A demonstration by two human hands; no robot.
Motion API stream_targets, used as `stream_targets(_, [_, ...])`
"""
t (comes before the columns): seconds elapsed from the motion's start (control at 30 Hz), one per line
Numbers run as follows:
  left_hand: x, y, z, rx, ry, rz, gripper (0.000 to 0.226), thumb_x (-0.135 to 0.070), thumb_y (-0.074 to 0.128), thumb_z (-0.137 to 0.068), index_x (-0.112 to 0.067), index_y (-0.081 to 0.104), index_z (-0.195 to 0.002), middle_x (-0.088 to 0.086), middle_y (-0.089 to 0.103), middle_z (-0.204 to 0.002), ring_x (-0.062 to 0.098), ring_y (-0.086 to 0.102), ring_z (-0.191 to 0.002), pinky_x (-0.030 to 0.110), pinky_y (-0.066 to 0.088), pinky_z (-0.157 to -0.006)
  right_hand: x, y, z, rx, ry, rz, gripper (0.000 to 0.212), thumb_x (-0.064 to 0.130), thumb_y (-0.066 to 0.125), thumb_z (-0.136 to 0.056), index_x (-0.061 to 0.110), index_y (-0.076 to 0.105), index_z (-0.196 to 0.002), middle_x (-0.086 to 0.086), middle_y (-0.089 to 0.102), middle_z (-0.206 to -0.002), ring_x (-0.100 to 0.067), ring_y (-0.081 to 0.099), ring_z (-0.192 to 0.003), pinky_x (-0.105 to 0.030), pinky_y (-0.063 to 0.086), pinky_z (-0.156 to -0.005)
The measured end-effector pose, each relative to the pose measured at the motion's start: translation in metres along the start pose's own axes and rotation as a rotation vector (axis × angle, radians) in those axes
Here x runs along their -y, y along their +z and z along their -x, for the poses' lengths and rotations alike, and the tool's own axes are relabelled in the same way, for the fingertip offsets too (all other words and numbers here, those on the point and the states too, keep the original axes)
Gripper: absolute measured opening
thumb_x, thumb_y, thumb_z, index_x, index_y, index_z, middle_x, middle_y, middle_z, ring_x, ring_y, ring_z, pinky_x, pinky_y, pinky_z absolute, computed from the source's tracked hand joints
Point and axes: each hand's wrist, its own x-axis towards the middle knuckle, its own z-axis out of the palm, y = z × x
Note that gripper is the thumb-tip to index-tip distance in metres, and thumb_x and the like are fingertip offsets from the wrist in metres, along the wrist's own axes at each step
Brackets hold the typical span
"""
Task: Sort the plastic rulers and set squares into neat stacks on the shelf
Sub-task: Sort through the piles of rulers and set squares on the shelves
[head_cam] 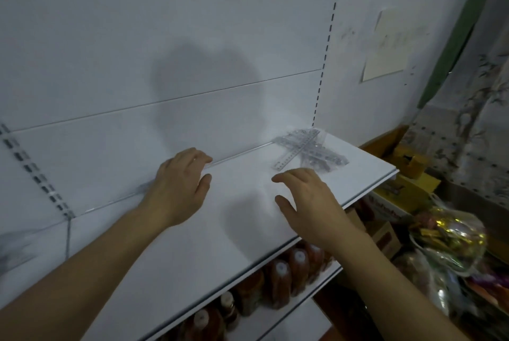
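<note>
A white back panel (pixel 192 37) fills most of the view, with a slotted upright (pixel 327 45) running down its right side and another slotted rail (pixel 35 172) at the far left. Below it, a white shelf (pixel 170 247) stretches from lower left to upper right. A person's bare forearms reach in from the bottom corners. The left hand (pixel 179 189) rests at the back of the shelf, fingers relaxed and lightly bent, their tips near the seam where shelf meets panel; it holds nothing. The right hand (pixel 308 203) lies over the shelf's front half, fingers spread loosely, also holding nothing. The two hands are near each other but apart. Just beyond the right hand, in the shelf's far right corner, lies a crossed, untidy pile of clear plastic rulers (pixel 305 150), some apparently in transparent wrapping; motion blur hides whether set squares are among them. On the lower shelf stand orange-brown bottles (pixel 281 282) with pale caps. To the right sit yellow cartons (pixel 407 183) and a shiny bag of wrapped goods (pixel 451 238). A pale paper note (pixel 385 48) hangs on the wall.
</note>
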Motion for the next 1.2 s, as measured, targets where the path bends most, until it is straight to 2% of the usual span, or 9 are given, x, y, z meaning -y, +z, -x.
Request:
stream_targets(0.1, [0.029, -0.032, 0.051, -0.040, -0.047, -0.035, 0.053, -0.040, 0.034, -0.094, -0.007, 0.059, -0.128, 0.012, 0.061, -0.129, 0.028, 0.052, -0.121, 0.045, 0.044, -0.099, 0.050, 0.012, -0.003, 0.047, -0.072, -0.020, 0.043, 0.035, 0.056, -0.101, 0.024, 0.051, -0.141, 0.005, 0.052, -0.142, -0.018, 0.040, -0.137, -0.039, 0.039, -0.112])
stream_targets(0.17, [0.054, -0.054, 0.090, -0.046, -0.104, -0.053, 0.056, -0.041, 0.035, -0.095, -0.005, 0.057, -0.133, 0.014, 0.058, -0.135, 0.031, 0.052, -0.127, 0.049, 0.042, -0.104, 0.089, 0.023, -0.006, 0.105, -0.123, -0.026, 0.047, 0.040, 0.051, -0.102, 0.026, 0.044, -0.147, 0.008, 0.044, -0.151, -0.016, 0.032, -0.144, -0.037, 0.032, -0.118])
stream_targets(0.37, [0.153, -0.136, 0.240, -0.062, -0.392, -0.147, 0.066, -0.049, 0.031, -0.094, -0.006, 0.051, -0.140, 0.015, 0.051, -0.145, 0.034, 0.046, -0.136, 0.054, 0.039, -0.111, 0.237, 0.066, 0.006, 0.275, -0.412, -0.062, 0.055, 0.047, 0.045, -0.103, 0.027, 0.035, -0.153, 0.009, 0.032, -0.159, -0.015, 0.020, -0.151, -0.041, 0.025, -0.122])
stream_targets(0.47, [0.198, -0.186, 0.337, -0.081, -0.571, -0.226, 0.070, -0.054, 0.030, -0.094, -0.009, 0.046, -0.145, 0.013, 0.045, -0.151, 0.032, 0.039, -0.142, 0.052, 0.034, -0.114, 0.334, 0.092, 0.020, 0.343, -0.574, -0.098, 0.057, 0.049, 0.044, -0.103, 0.027, 0.032, -0.154, 0.009, 0.030, -0.161, -0.014, 0.019, -0.151, -0.039, 0.022, -0.123])
stream_targets(0.7, [0.303, -0.315, 0.556, -0.088, -0.935, -0.329, 0.060, -0.040, 0.047, -0.100, -0.010, 0.035, -0.151, 0.012, 0.036, -0.157, 0.028, 0.030, -0.146, 0.050, 0.029, -0.117, 0.588, 0.158, 0.093, 0.470, -0.908, -0.197, 0.059, 0.050, 0.043, -0.104, 0.030, 0.027, -0.157, 0.008, 0.017, -0.166, -0.013, 0.008, -0.154, -0.043, 0.016, -0.125])
stream_targets(0.8, [0.323, -0.361, 0.627, -0.100, -1.026, -0.339, 0.061, -0.042, 0.046, -0.101, -0.009, 0.034, -0.151, 0.012, 0.036, -0.157, 0.029, 0.032, -0.145, 0.050, 0.030, -0.116, 0.673, 0.178, 0.122, 0.517, -1.024, -0.215, 0.060, 0.050, 0.043, -0.103, 0.031, 0.025, -0.157, 0.008, 0.014, -0.167, -0.012, 0.005, -0.154, -0.044, 0.014, -0.125])
stream_targets(0.93, [0.329, -0.400, 0.707, -0.125, -1.129, -0.349, 0.072, -0.055, 0.035, -0.092, -0.010, 0.037, -0.149, 0.013, 0.041, -0.153, 0.032, 0.039, -0.140, 0.053, 0.037, -0.111, 0.770, 0.196, 0.145, 0.556, -1.161, -0.225, 0.058, 0.050, 0.043, -0.103, 0.034, 0.025, -0.156, 0.007, 0.014, -0.167, -0.013, 0.008, -0.154, -0.040, 0.015, -0.125])
stream_targets(1.07, [0.352, -0.423, 0.772, -0.130, -1.273, -0.357, 0.061, -0.041, 0.044, -0.102, -0.015, 0.028, -0.154, 0.007, 0.029, -0.161, 0.027, 0.027, -0.147, 0.051, 0.029, -0.117, 0.846, 0.218, 0.161, 0.612, -1.291, -0.181, 0.058, 0.050, 0.044, -0.103, 0.035, 0.025, -0.156, 0.006, 0.015, -0.166, -0.013, 0.010, -0.153, -0.038, 0.016, -0.124])
stream_targets(1.2, [0.382, -0.429, 0.815, -0.099, -1.346, -0.323, 0.061, -0.041, 0.043, -0.102, -0.016, 0.024, -0.155, 0.006, 0.027, -0.162, 0.027, 0.027, -0.147, 0.052, 0.029, -0.117, 0.903, 0.246, 0.155, 0.661, -1.369, -0.141, 0.060, 0.049, 0.046, -0.103, 0.035, 0.023, -0.156, 0.004, 0.012, -0.167, -0.014, 0.009, -0.153, -0.041, 0.017, -0.123])
